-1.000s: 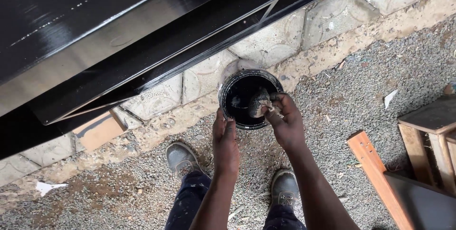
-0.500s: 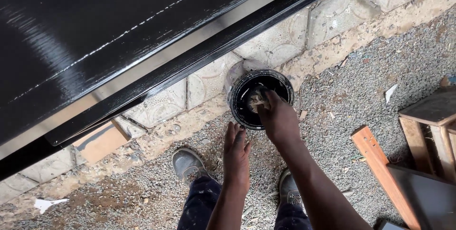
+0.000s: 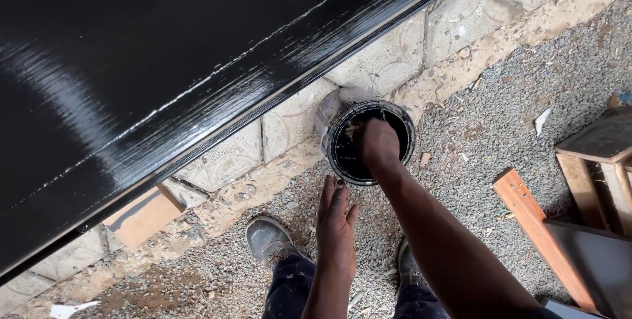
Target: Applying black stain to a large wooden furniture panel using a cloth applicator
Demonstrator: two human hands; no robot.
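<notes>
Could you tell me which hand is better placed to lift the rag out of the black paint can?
The right hand: it is already down inside the paint can, fingers on the rag. The left hand hangs open outside the can, above the gravel.

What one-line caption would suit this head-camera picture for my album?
Right hand dips into a black paint can on gravel, left hand open just below it, beside a glossy black painted panel.
</notes>
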